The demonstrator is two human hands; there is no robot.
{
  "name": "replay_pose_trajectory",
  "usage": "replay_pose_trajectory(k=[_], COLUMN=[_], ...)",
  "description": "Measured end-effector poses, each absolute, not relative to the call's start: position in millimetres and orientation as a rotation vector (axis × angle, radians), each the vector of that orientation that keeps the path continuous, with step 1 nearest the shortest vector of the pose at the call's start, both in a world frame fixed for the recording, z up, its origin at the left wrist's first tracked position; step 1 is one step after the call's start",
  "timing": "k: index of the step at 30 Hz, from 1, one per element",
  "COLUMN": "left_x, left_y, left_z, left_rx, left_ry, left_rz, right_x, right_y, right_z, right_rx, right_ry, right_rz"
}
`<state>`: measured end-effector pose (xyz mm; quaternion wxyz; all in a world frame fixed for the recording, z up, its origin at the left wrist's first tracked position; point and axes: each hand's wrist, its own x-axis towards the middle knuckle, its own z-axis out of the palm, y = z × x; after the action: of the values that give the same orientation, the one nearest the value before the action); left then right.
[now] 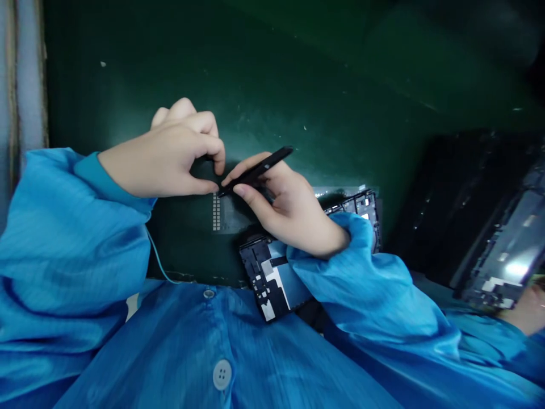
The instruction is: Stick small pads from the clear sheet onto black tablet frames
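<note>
Near the green tabletop's front edge, a sheet of small pale squares lay under two hands. The right hand pinched a slim black tool, tip by the squares; the left hand's thumb and forefinger curled there too, whether gripping anything I could not tell. A dark device frame jutted past that edge beneath the right sleeve. A forearm nudge might tip it off; a slipping tip could crease the sheet.
</note>
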<state>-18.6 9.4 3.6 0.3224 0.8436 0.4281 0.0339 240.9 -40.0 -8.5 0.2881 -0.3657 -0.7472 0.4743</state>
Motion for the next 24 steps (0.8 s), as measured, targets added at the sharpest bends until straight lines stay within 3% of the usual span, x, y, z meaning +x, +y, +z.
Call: replay_pose_trajectory(k=[6, 10, 16, 24], left_x=[-16.7, -15.2, -19.5, -20.7], left_y=[9.7, 7.6, 8.8, 9.8], left_z=[5.2, 10.2, 3.0, 1.8], left_rx=[2.2, 2.209, 2.185, 2.133], left_ry=[1.116, 1.132, 1.109, 1.156], left_rz=[0.098, 0.048, 0.116, 0.17], right_x=[239.3, 253.6, 287.0, 281.5], right_y=[-38.2, -51.0, -138.4, -156.0], right_z=[-13.3, -0.1, 5.1, -18.2], right_rx=[-0.976, -1.018, -1.379, -1.318], right_ry=[-1.99, -1.699, -1.298, -1.431], right_rz=[1.292, 1.453, 0.831, 0.749])
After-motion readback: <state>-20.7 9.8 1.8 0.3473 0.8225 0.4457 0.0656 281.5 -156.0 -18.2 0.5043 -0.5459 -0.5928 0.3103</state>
